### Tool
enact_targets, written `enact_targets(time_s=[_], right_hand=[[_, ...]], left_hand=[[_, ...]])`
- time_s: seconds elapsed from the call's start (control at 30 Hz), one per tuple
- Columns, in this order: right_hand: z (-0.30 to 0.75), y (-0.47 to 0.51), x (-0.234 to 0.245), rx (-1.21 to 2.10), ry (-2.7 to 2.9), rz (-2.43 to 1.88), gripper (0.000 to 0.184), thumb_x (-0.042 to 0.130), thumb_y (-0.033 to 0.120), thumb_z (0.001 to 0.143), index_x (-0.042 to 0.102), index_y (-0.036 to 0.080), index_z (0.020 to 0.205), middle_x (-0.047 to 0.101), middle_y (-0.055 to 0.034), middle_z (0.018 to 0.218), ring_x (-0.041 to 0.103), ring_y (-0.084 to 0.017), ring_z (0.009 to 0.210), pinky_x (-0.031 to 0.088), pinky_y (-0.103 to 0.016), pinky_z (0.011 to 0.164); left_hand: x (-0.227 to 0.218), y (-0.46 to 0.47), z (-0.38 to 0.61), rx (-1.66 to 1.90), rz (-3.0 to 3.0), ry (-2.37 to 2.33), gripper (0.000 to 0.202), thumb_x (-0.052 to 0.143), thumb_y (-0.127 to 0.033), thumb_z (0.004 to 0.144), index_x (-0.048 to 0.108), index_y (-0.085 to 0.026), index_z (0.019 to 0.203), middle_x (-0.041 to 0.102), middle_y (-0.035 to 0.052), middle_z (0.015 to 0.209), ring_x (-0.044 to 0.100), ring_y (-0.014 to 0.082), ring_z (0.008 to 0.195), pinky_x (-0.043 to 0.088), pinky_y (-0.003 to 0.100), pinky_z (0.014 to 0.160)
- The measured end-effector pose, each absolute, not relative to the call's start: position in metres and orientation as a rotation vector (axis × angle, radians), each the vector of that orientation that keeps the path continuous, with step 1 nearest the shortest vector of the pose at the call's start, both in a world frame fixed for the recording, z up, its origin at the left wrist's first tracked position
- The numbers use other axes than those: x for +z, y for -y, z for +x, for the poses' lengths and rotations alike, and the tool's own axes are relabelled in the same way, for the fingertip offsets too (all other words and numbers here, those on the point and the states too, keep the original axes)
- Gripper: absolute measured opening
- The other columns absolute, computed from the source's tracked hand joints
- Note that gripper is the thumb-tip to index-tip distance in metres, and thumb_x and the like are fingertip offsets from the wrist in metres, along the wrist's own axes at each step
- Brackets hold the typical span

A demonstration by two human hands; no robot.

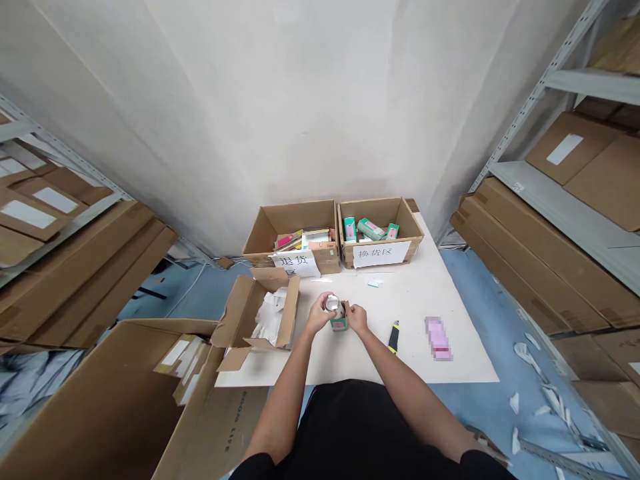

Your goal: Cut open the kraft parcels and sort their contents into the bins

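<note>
Over the white table (415,313), my left hand (319,313) is closed around a small round white container (332,305). It sits at the mouth of a small green and pink box (339,324). My right hand (357,319) grips that box from the right side, fingers wrapped on it. Both hands meet near the middle of the table, just in front of me.
Two labelled cardboard boxes (295,237) (383,233) with small packages stand at the table's far edge. An open box with white paper (265,313) lies left. A black and yellow utility knife (393,337) and a pink item (439,338) lie right. A big carton (115,400) and shelves flank me.
</note>
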State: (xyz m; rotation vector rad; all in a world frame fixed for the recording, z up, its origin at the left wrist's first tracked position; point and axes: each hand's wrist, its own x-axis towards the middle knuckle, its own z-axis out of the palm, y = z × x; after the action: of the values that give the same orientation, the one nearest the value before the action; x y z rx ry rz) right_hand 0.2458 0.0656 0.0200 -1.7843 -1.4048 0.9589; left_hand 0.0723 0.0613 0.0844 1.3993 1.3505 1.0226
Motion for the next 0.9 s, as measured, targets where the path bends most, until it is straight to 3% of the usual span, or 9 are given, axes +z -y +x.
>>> enact_targets(time_s=[0.17,0.3,0.4,0.53,0.6,0.67,0.73,0.8,0.9], right_hand=[[0.247,-0.064,0.015,0.91,1.329,-1.787,0.035,0.052,0.039,0.09,0.05,0.025,0.058,0.067,-0.0023,0.064,0.06,-0.018,0.065,0.041,-0.026,0.065],[0.245,-0.06,0.011,0.969,1.34,-1.756,0.034,0.053,0.041,0.089,0.05,0.025,0.059,0.067,-0.0014,0.064,0.061,-0.018,0.067,0.044,-0.026,0.067],[0.242,-0.056,0.008,1.043,1.332,-1.711,0.032,0.053,0.044,0.09,0.056,0.024,0.066,0.069,-0.0012,0.069,0.064,-0.018,0.07,0.048,-0.027,0.07],[0.245,-0.05,0.006,1.173,1.472,-1.522,0.021,0.063,0.042,0.086,0.07,0.025,0.095,0.076,-0.003,0.102,0.072,-0.022,0.094,0.055,-0.034,0.088],[0.25,-0.047,0.006,1.202,1.614,-1.452,0.033,0.072,0.032,0.077,0.072,0.027,0.11,0.074,-0.0044,0.121,0.07,-0.026,0.112,0.053,-0.04,0.101],[0.255,-0.043,0.005,1.211,1.703,-1.426,0.048,0.074,0.023,0.071,0.071,0.028,0.119,0.071,-0.0051,0.13,0.066,-0.028,0.122,0.049,-0.045,0.109],[0.26,-0.04,0.005,1.219,1.698,-1.428,0.054,0.071,0.019,0.071,0.069,0.028,0.123,0.069,-0.0054,0.133,0.065,-0.029,0.124,0.049,-0.048,0.11],[0.265,-0.036,0.005,1.217,1.615,-1.455,0.054,0.067,0.02,0.073,0.066,0.028,0.127,0.068,-0.0057,0.136,0.065,-0.029,0.122,0.053,-0.047,0.103],[0.269,-0.03,0.009,1.199,1.481,-1.489,0.052,0.064,0.025,0.076,0.062,0.028,0.128,0.066,-0.007,0.136,0.067,-0.027,0.114,0.058,-0.041,0.09]], left_hand=[[0.054,-0.056,0.083,0.76,1.645,-1.376,0.069,0.08,-0.017,0.058,0.07,-0.027,0.125,0.066,0.0062,0.14,0.055,0.0319,0.138,0.031,0.054,0.124],[0.034,-0.053,0.079,0.857,1.377,-1.569,0.07,0.086,-0.033,0.063,0.066,-0.024,0.13,0.054,0.0135,0.154,0.043,0.0343,0.149,0.037,0.048,0.12],[0.021,-0.054,0.072,0.872,0.99,-1.761,0.055,0.077,-0.047,0.076,0.067,-0.021,0.123,0.066,0.0155,0.138,0.057,0.0333,0.135,0.046,0.046,0.11],[0.01,-0.059,0.073,0.781,0.889,-1.639,0.037,0.077,-0.039,0.071,0.071,-0.019,0.101,0.076,0.0078,0.091,0.072,0.028,0.093,0.056,0.041,0.086],[0.009,-0.064,0.077,0.795,0.88,-1.557,0.035,0.075,-0.033,0.067,0.071,-0.019,0.099,0.073,0.0029,0.081,0.07,0.0228,0.08,0.057,0.037,0.078],[0.01,-0.068,0.081,0.849,0.888,-1.493,0.038,0.073,-0.03,0.064,0.07,-0.019,0.1,0.073,0.0016,0.083,0.069,0.0207,0.078,0.057,0.035,0.076],[0.013,-0.07,0.08,0.913,0.905,-1.436,0.045,0.072,-0.026,0.061,0.069,-0.02,0.105,0.074,0.0028,0.094,0.07,0.0218,0.087,0.057,0.035,0.079],[0.016,-0.068,0.076,0.96,0.958,-1.395,0.052,0.071,-0.022,0.058,0.069,-0.021,0.109,0.074,0.0058,0.113,0.068,0.0263,0.108,0.056,0.037,0.089],[0.019,-0.056,0.069,0.914,1.215,-1.38,0.052,0.071,-0.015,0.056,0.072,-0.023,0.107,0.065,0.0088,0.138,0.047,0.0326,0.145,0.048,0.043,0.108]])
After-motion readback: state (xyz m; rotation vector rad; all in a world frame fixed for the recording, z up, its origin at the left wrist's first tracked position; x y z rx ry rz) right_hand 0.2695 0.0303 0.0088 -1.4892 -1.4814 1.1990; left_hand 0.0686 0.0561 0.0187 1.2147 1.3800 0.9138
